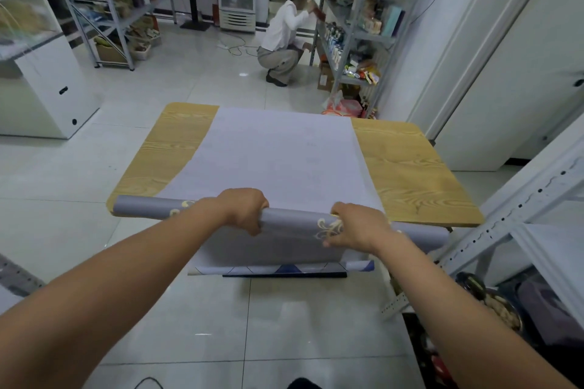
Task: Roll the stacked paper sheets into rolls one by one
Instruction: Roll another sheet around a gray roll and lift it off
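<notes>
The fingers of the left hand (245, 210) curl over the top of the paper roll (284, 219), and its thumb sits under the front of the roll. The hand holds the roll tight. The right hand (354, 224) grips the same roll, a little to the right, with its fingers bent over a gold swirl printed on the paper. Both hands are close together, near the middle of the frame.

The roll is grey and long. It lies across the near edge of the table (410, 167), and its ends stick out past both hands. The flat part of the sheet (284, 151) is pale and white, and it stretches away from the roll toward the far edge of the table. More sheets (278, 254) hang down over the near edge under the roll. One has blue triangle shapes on its bottom edge.

The table is yellow wood and fills the middle of the frame. The floor (189, 79) is pale tile.

At the upper middle of the frame a person (284, 38) squats by a metal shelf (354, 25) full of goods. A white cabinet (41, 82) stands at the upper left.
</notes>
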